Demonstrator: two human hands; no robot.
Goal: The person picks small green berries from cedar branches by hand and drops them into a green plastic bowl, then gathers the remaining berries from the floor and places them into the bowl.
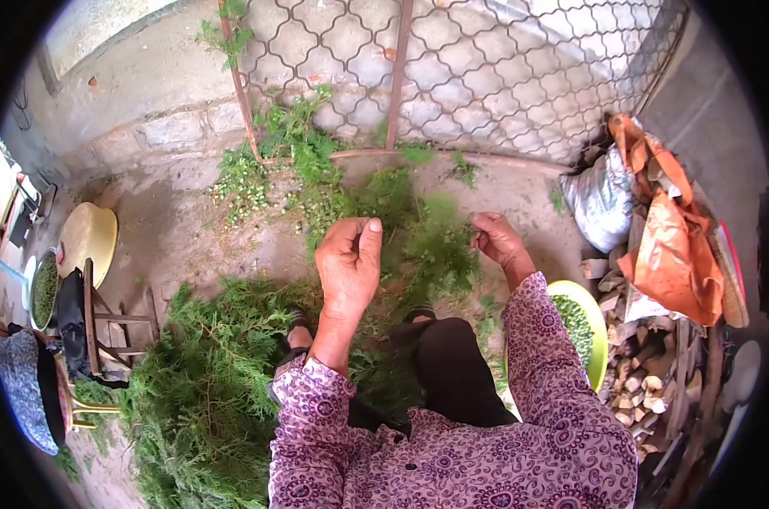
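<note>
My left hand (pixel 349 265) is closed in a fist, thumb pressed on top, in the middle of the view. Beside it hangs a feathery green evergreen sprig (pixel 440 242), smeared by motion, its stem seeming to run into that fist. At the sprig's right edge my right hand (pixel 496 239) has its fingertips pinched together; what lies between them is too small to make out. A large pile of cut evergreen branches (pixel 206 390) lies at my left leg. By my right sleeve stands a yellow-green basin (pixel 602 339) containing small green pieces.
More cut greenery with pale green cones (pixel 249 188) lies before a metal lattice gate (pixel 397 76). To the right are stacked firewood (pixel 648 382), an orange bag (pixel 677 254) and a white sack (pixel 601 199). A stool (pixel 117 327) and a yellow tub (pixel 92 242) stand left.
</note>
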